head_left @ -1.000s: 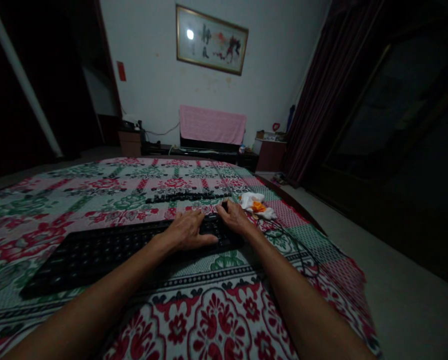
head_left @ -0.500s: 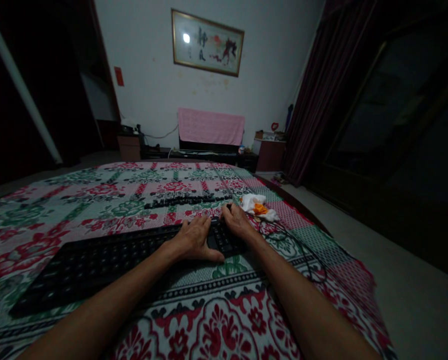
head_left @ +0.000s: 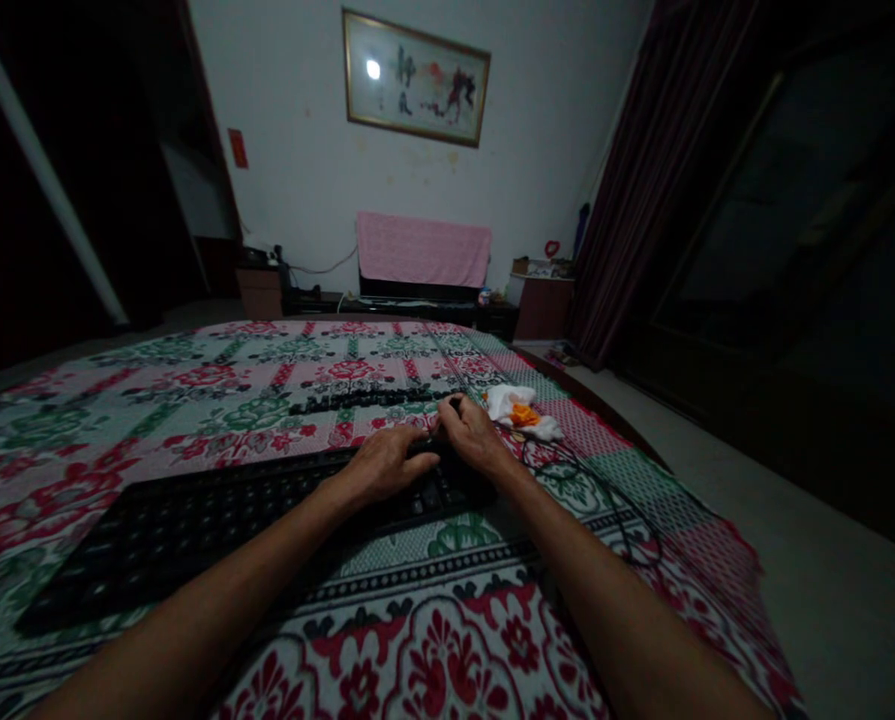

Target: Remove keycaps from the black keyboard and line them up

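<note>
A long black keyboard (head_left: 192, 520) lies on a flowered red, green and white bedspread (head_left: 432, 640). My left hand (head_left: 383, 465) rests on its right end, fingers curled down onto the keys. My right hand (head_left: 473, 432) sits at the keyboard's far right corner, fingers bent over the edge and seemingly gripping it. A black cable (head_left: 597, 490) runs from that end across the cloth to the right. A row of loose black keycaps (head_left: 372, 400) lies just beyond the hands.
A crumpled white and orange cloth (head_left: 522, 412) lies to the right of my hands near the bed's edge. Beyond the bed stand a low cabinet with a pink-covered screen (head_left: 423, 250) and a framed picture (head_left: 415, 78) on the wall. Bare floor lies at the right.
My left hand's fingers have curled in and shifted slightly toward my right hand. The keyboard's right end has barely moved. The view has shifted a little.
</note>
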The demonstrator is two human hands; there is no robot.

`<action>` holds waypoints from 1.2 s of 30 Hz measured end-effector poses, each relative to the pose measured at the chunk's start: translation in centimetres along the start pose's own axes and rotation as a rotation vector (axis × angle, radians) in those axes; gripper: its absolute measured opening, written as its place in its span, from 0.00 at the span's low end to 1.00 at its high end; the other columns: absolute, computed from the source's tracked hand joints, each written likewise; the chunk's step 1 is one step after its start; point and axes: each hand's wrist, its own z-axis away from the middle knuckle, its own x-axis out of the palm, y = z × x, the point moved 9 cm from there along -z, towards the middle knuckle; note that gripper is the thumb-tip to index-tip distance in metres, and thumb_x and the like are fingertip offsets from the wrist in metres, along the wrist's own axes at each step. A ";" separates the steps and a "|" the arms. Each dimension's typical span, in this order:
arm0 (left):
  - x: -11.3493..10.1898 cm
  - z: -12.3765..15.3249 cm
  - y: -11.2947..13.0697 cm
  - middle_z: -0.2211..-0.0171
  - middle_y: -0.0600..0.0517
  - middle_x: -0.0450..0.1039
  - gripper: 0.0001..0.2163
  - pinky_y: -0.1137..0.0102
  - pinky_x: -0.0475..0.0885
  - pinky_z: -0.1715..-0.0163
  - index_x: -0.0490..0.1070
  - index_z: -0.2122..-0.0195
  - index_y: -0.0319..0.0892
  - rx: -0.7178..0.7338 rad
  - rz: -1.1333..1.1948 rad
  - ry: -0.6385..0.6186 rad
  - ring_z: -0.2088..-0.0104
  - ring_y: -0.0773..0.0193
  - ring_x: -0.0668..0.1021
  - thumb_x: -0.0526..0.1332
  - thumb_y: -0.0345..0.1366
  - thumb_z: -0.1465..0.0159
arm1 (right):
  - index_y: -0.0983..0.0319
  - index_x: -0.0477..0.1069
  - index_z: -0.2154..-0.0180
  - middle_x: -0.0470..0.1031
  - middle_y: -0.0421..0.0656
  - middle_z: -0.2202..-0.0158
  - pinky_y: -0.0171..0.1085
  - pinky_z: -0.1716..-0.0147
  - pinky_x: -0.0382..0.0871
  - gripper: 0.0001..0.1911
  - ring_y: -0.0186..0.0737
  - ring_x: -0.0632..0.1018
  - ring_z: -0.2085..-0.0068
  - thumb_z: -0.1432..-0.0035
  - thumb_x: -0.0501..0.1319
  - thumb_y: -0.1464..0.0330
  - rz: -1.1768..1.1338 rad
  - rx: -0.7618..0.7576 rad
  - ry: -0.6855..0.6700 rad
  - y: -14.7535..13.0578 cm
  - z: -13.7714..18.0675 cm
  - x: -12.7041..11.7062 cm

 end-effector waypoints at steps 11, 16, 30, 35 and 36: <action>-0.1 0.5 0.7 0.62 0.49 0.72 0.13 0.68 0.68 0.61 0.73 0.60 0.43 0.033 -0.193 0.127 0.62 0.61 0.74 0.52 0.38 0.41 | 0.63 0.65 0.73 0.69 0.40 0.75 0.31 0.69 0.61 0.11 0.33 0.70 0.71 0.43 0.50 0.66 -0.002 -0.050 -0.025 -1.1 0.6 0.4; -0.1 0.3 0.7 0.68 0.50 0.73 0.11 0.70 0.67 0.65 0.73 0.65 0.43 0.004 -0.192 0.112 0.66 0.62 0.73 0.52 0.36 0.42 | 0.63 0.65 0.72 0.70 0.40 0.74 0.32 0.69 0.62 0.10 0.33 0.71 0.71 0.44 0.50 0.66 -0.007 -0.061 -0.038 -1.3 0.8 0.8; -0.1 0.4 -0.1 0.63 0.46 0.70 0.13 0.66 0.67 0.61 0.70 0.61 0.41 -0.030 -0.297 0.147 0.61 0.58 0.72 0.51 0.41 0.38 | 0.62 0.67 0.70 0.72 0.39 0.74 0.32 0.67 0.63 0.09 0.34 0.71 0.71 0.53 0.50 0.73 -0.020 0.008 0.102 -0.2 0.4 -1.4; -0.2 0.4 -0.2 0.62 0.47 0.68 0.13 0.65 0.67 0.60 0.68 0.55 0.44 -0.033 -0.256 0.171 0.60 0.59 0.70 0.53 0.38 0.39 | 0.64 0.71 0.74 0.72 0.39 0.75 0.30 0.72 0.62 0.07 0.33 0.70 0.73 0.55 0.55 0.71 0.006 0.085 -0.079 0.6 0.6 0.7; -0.2 0.4 -0.2 0.63 0.48 0.68 0.13 0.66 0.67 0.60 0.68 0.55 0.45 -0.031 -0.245 0.180 0.60 0.59 0.70 0.53 0.38 0.39 | 0.64 0.72 0.74 0.72 0.39 0.75 0.30 0.73 0.61 0.07 0.32 0.70 0.73 0.54 0.55 0.70 -0.006 0.090 -0.123 0.8 0.7 1.3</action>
